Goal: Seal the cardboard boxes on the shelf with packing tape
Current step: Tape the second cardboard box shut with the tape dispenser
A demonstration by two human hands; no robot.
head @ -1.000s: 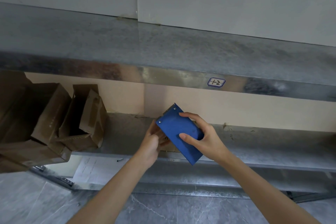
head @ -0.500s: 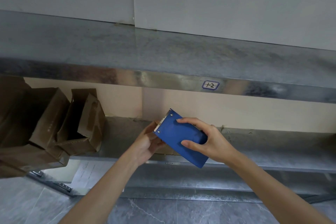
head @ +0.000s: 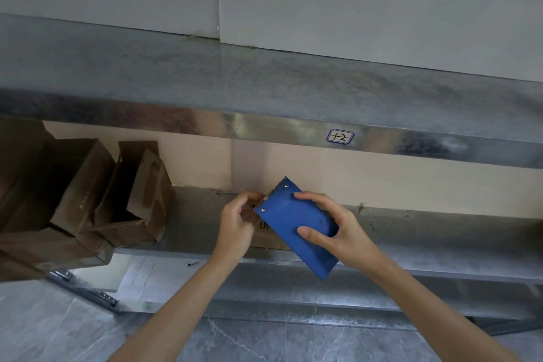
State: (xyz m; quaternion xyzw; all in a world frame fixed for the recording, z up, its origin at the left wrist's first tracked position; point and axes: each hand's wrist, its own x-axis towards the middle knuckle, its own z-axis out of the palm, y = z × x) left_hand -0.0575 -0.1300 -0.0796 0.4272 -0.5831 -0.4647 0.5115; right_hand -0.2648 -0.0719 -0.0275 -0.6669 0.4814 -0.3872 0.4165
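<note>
L hand [head: 239, 223] has slid up to toothed edge of blue tape dispenser [head: 296, 223] — fingers curled, grip unclear; R hand [head: 343, 232] grips it.

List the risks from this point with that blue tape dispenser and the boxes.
The left hand has its fingertips right by the toothed blade of the tape dispenser; a slip may cut them.
The right hand holds the tape dispenser only by its sides, so a tug could twist it loose.
The open boxes lean near the shelf edge; a nudge may tip them.
</note>
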